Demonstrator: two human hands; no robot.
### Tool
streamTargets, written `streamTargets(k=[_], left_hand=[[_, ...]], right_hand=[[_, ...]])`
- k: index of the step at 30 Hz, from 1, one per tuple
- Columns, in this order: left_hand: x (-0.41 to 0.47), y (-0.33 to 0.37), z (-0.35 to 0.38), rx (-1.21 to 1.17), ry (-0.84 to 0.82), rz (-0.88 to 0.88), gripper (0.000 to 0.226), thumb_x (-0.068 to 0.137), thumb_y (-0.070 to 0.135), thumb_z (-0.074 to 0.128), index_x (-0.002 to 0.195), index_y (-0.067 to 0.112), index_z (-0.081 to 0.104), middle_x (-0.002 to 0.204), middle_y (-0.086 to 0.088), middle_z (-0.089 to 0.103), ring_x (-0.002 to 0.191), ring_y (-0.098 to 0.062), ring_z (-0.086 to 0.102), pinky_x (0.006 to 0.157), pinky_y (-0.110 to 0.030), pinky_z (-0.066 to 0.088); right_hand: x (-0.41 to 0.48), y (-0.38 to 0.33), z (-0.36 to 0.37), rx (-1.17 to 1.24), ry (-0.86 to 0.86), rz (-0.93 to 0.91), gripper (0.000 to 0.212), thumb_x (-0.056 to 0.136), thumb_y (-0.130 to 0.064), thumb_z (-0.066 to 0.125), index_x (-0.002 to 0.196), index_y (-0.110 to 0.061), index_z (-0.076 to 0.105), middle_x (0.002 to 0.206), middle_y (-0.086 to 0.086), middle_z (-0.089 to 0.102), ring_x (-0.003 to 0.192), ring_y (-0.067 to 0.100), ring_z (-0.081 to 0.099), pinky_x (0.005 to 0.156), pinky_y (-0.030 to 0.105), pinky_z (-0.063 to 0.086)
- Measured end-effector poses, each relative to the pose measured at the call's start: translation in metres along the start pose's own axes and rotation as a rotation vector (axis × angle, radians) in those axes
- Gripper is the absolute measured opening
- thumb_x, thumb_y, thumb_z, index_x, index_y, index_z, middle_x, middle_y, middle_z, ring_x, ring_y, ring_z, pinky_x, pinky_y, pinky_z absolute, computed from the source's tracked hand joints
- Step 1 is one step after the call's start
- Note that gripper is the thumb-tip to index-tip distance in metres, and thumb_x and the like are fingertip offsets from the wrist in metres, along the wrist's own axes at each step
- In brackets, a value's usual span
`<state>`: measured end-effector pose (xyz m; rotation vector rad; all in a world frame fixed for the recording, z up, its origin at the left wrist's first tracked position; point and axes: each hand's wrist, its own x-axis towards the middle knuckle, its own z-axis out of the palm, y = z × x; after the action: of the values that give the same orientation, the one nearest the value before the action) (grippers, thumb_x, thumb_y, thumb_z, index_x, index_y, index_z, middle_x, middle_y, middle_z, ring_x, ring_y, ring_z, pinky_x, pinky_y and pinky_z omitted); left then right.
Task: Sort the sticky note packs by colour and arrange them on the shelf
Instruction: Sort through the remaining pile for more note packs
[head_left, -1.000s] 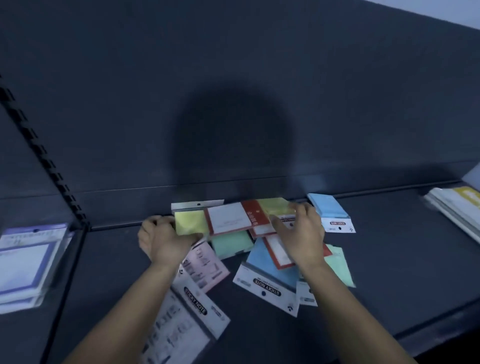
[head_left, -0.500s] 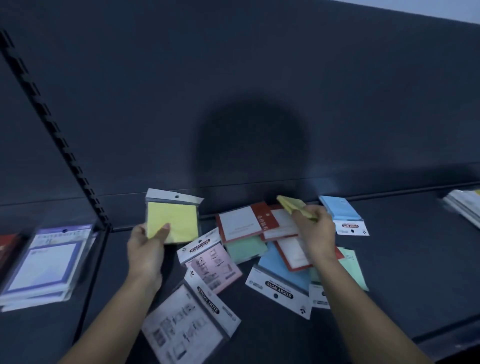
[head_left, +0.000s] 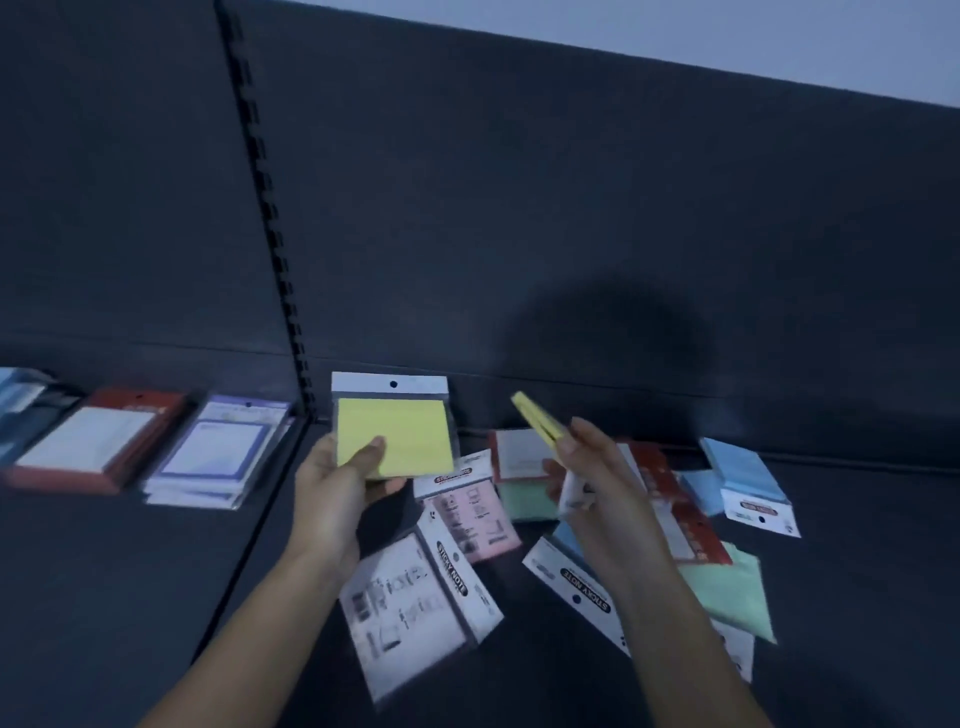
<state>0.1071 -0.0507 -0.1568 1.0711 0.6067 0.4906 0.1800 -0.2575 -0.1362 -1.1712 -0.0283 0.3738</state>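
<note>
While my left hand (head_left: 337, 488) still grips the yellow pack (head_left: 395, 436), my right hand (head_left: 592, 467) pinches a second yellow pack (head_left: 535, 423). It's lifted clear of the pile (head_left: 478, 514) now.

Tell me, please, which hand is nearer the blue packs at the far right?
Right. The right hand is left of the blue packs; the left hand is farther left, past the pink pack.

"STICKY NOTE" in black oval on white header of white-backed pack (head_left: 415, 608), just below left hand (head_left: 337, 483). Same "STICKY NOTE" on header of blue pack (head_left: 576, 584) under right hand (head_left: 587, 467). Pink pack (head_left: 470, 512) between hands: header label blurred, partly "STICKY". Light-blue pack (head_left: 748, 483) right of right hand: label unreadable.
</note>
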Motion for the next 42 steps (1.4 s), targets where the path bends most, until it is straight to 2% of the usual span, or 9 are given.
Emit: streamTargets(k=[3,7,12,20,25,30,34,38,42], left_hand=[[-0.019,-0.001,-0.016,0.016,0.057,0.041,0.014,0.09,0.01,0.059,0.102,0.016,0.061,0.092,0.002,0.074,0.08,-0.015,0.071,0.066,-0.026,0.054],[-0.041,0.003,-0.044,-0.006,0.178,0.078,0.012,0.09,0.008,0.058,0.099,0.015,0.062,0.091,0.001,0.072,0.079,-0.015,0.068,0.058,-0.024,0.054],[-0.063,0.017,-0.089,-0.035,0.272,0.105,0.006,0.089,0.007,0.059,0.093,0.012,0.059,0.086,-0.004,0.072,0.07,-0.016,0.067,0.053,-0.023,0.054],[-0.082,0.055,-0.183,-0.038,0.304,0.16,0.011,0.09,0.006,0.058,0.101,0.008,0.059,0.083,-0.001,0.073,0.066,-0.013,0.068,0.053,-0.023,0.054],[-0.084,0.081,-0.258,-0.032,0.288,0.134,0.02,0.089,0.014,0.061,0.108,0.007,0.058,0.092,-0.004,0.073,0.071,-0.013,0.069,0.057,-0.023,0.055],[-0.077,0.105,-0.319,-0.008,0.229,0.097,0.033,0.081,0.014,0.071,0.11,0.007,0.058,0.094,-0.003,0.074,0.077,-0.017,0.071,0.058,-0.022,0.054],[-0.066,0.119,-0.353,0.01,0.244,0.067,0.032,0.079,0.011,0.072,0.108,0.009,0.059,0.088,-0.001,0.075,0.072,-0.017,0.07,0.06,-0.03,0.056],[-0.043,0.129,-0.377,-0.136,0.396,0.134,0.027,0.08,0.006,0.07,0.104,0.011,0.059,0.09,-0.001,0.073,0.07,-0.01,0.07,0.054,-0.019,0.052],[-0.01,0.143,-0.396,-0.191,0.532,0.201,0.024,0.082,0.007,0.067,0.103,0.014,0.057,0.094,-0.001,0.072,0.078,-0.013,0.068,0.06,-0.023,0.051]], right_hand=[[-0.007,0.017,0.019,0.014,-0.107,0.079,0.062,0.053,-0.012,0.076,0.112,-0.024,0.061,0.108,0.002,0.066,0.085,0.016,0.068,0.065,0.025,0.053],[-0.023,0.041,0.048,-0.185,-0.229,0.049,0.067,0.053,-0.026,0.078,0.117,-0.029,0.06,0.12,-0.005,0.061,0.109,0.014,0.06,0.09,0.029,0.047],[-0.046,0.071,0.094,-0.202,-0.389,0.028,0.035,0.07,-0.025,0.071,0.104,-0.028,0.067,0.129,-0.004,0.057,0.117,0.012,0.055,0.097,0.027,0.046],[-0.081,0.126,0.186,-0.142,-0.31,0.11,0.065,0.073,0.0,0.074,0.123,-0.03,0.046,0.103,-0.002,0.071,0.091,0.016,0.069,0.074,0.029,0.055],[-0.107,0.158,0.253,-0.137,-0.285,0.245,0.048,0.071,-0.012,0.078,0.115,-0.013,0.061,0.098,0.005,0.074,0.099,0.026,0.067,0.097,0.045,0.048],[-0.123,0.179,0.316,-0.322,-0.325,0.216,0.021,0.078,-0.019,0.074,0.096,-0.01,0.069,0.092,0.008,0.074,0.095,0.03,0.067,0.09,0.043,0.052],[-0.123,0.187,0.353,-0.399,-0.386,0.194,0.013,0.084,-0.023,0.067,0.093,-0.014,0.067,0.09,0.008,0.074,0.08,0.019,0.07,0.059,0.026,0.053],[-0.112,0.207,0.385,-0.235,-0.352,0.284,0.011,0.091,-0.02,0.059,0.1,-0.018,0.064,0.093,0.007,0.072,0.084,0.018,0.071,0.064,0.026,0.057],[-0.104,0.23,0.432,0.202,-0.359,0.472,0.024,0.086,-0.014,0.059,0.109,-0.008,0.062,0.106,0.014,0.07,0.094,0.019,0.069,0.077,0.03,0.053]])
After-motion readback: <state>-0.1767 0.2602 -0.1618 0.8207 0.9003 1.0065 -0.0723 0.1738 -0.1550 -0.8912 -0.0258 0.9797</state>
